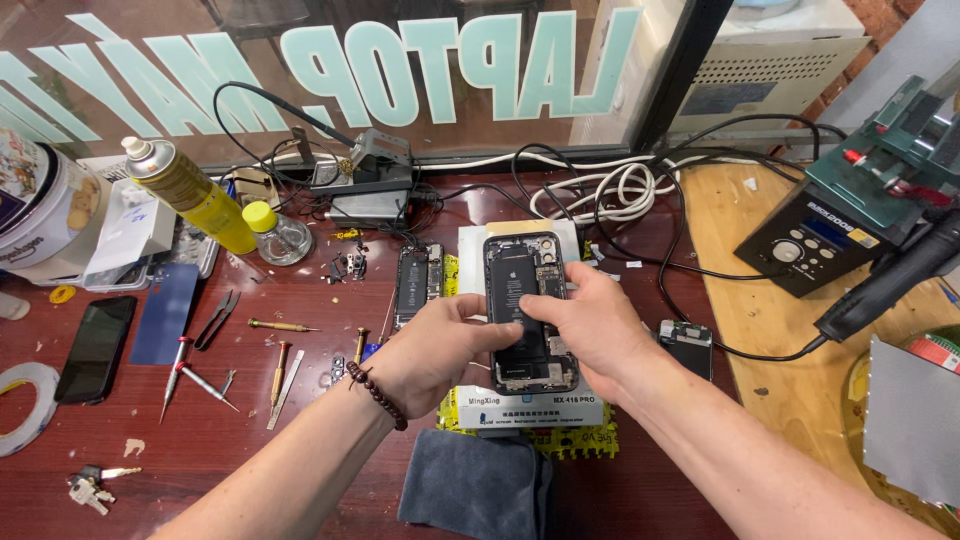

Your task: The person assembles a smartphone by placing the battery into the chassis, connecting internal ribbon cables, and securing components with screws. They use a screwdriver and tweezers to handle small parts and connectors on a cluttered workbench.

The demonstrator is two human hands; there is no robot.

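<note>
Dark-red wooden bench [250,420] | glass window [300,80] behind | both grips pinching opened phone [527,312]

The lower edge of the opened phone [527,305] is hidden behind the left hand [432,352] and right hand [590,330], whose fingertips cover part of its insides. The white box [530,410] beneath is mostly covered by both hands. The tape roll [25,405] and the white tin [35,205] are cut by the left edge, the grey cloth [475,490] by the bottom. The small loose screws [345,265] are too small to tell apart.
</note>
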